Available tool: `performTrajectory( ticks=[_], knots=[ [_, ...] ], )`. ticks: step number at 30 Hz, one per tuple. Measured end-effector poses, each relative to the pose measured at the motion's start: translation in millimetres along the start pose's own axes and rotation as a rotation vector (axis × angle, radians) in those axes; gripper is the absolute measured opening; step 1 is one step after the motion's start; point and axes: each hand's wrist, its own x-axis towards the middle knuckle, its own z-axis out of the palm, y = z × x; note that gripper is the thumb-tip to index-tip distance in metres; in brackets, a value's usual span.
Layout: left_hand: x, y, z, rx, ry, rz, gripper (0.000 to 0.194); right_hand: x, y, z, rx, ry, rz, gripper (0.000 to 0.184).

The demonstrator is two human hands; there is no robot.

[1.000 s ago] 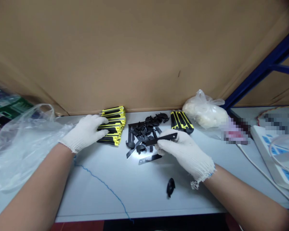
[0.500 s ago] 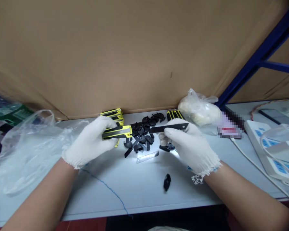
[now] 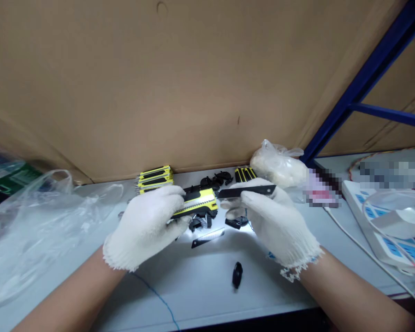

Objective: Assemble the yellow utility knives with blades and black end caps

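Observation:
Both hands wear white knitted gloves. My left hand (image 3: 152, 221) is closed around a yellow-and-black utility knife handle (image 3: 197, 203), its front end facing right. My right hand (image 3: 269, 216) pinches a dark snap-off blade (image 3: 247, 191), held nearly level with its left tip close to the front of the handle. Under the right fingers there is a small black plastic part (image 3: 237, 222); whether they touch it I cannot tell. Between the hands lies a pile of black plastic parts (image 3: 216, 179), partly hidden by the left hand and handle. A loose blade (image 3: 208, 238) rests on the table below them.
Yellow-and-black knife handles lie stacked at back left (image 3: 155, 177), with more handles (image 3: 245, 174) at back right beside a tied plastic bag (image 3: 278, 163). A single black part (image 3: 237, 275) is near the front edge. Clear plastic (image 3: 51, 230) covers the left; a power strip (image 3: 370, 216) sits right.
My left hand has brought the knife handle rightward, closer to the blade, and now covers part of the pile. The right hand still holds the blade. The camera view has shifted slightly.

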Motion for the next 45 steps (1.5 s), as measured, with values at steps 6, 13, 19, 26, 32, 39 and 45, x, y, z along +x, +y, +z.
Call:
performTrajectory(
  ticks=[6,13,19,26,32,39,45],
  knots=[
    [-15,-8,15.2,-0.02,0.094,0.144,0.023,-2,12,2,-0.058,-0.043,0.045,0.02],
    [-19,-10,19.0,-0.059,0.042,0.141,0.029,-5,12,4,-0.074,-0.028,0.042,0.015],
    [-18,-6,22.4,-0.07,0.151,0.183,0.029,-9,15,3,-0.14,-0.019,0.022,0.013],
    [-20,-4,27.8,-0.078,0.181,0.167,0.029,-15,13,2,-0.219,0.012,-0.002,0.013],
    [-18,-2,26.2,-0.078,0.163,0.146,0.03,-13,8,8,-0.196,0.038,0.026,0.01],
    [-19,-2,25.9,-0.104,0.158,0.165,0.031,-14,17,6,-0.158,0.052,0.071,0.01],
    [-18,-4,31.2,-0.158,0.074,0.155,0.028,-10,13,5,-0.534,-0.124,0.176,0.022]
  ],
)
